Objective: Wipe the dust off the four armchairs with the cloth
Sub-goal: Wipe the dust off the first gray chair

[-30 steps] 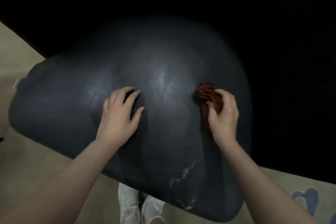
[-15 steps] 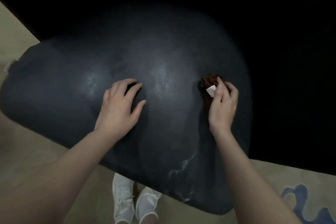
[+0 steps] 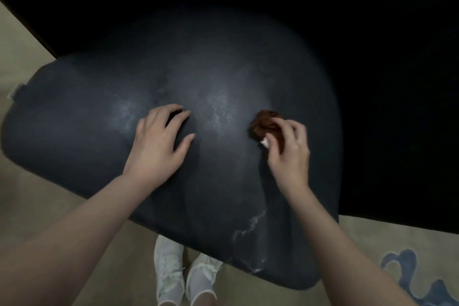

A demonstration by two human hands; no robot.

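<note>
Your right hand (image 3: 288, 154) keeps a curled grip on the brown cloth (image 3: 264, 123), a bunched wad with no clear long axis, pressed onto the dark armchair (image 3: 99, 119). Your left hand (image 3: 159, 141) rests nearby on the padding, its grip slack and fingers spread.

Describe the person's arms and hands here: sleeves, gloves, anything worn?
Both forearms are bare up to the frame edge, with no sleeves in view. The left hand and right hand wear no gloves, and no watch, bracelet or ring shows. The nails look short, but the dim light hides finer detail. Below, white lace-up shoes are visible.
</note>
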